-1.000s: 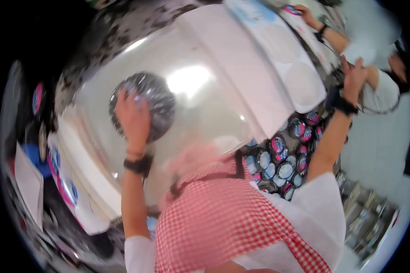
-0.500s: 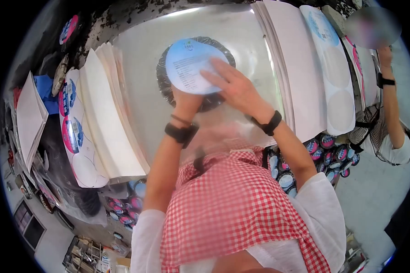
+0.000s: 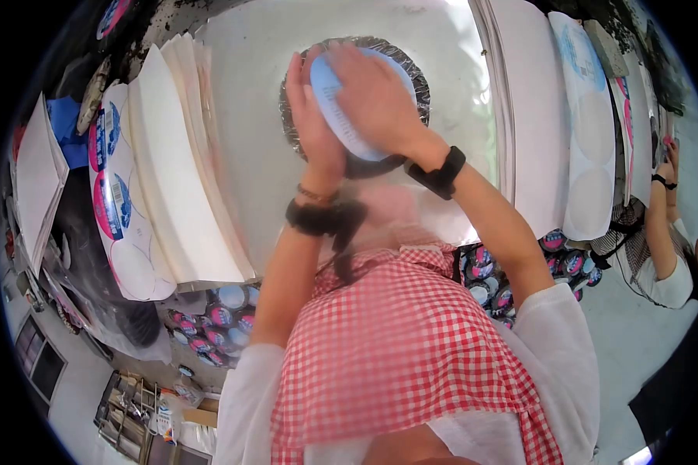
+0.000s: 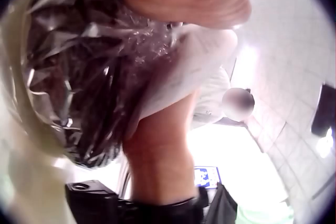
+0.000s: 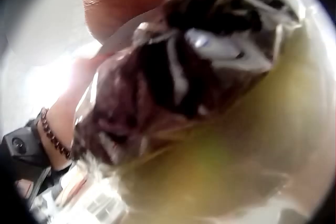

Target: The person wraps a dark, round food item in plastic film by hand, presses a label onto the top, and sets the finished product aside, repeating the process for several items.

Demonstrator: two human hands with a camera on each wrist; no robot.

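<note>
A round dark package in crinkled clear plastic lies on the shiny work surface in the head view. On its top is a pale blue round label with lines of print, partly covered by the hands. My right hand lies across the label with fingers extended, pressing on it. Along the left side of the label and package rests my left hand, its fingers straight. The left wrist view shows the wrapped package close up, with the label's whitish edge standing out from it.
Stacked pale sheets and a pink-and-blue label strip lie at the left. More sheets and a blue label strip lie at the right. Several labelled round packages are below the surface. Another person's arm shows far right.
My right hand came in from the label strips at the right with the blue label. The label now lies on the package, and my left hand has moved to its left side.
</note>
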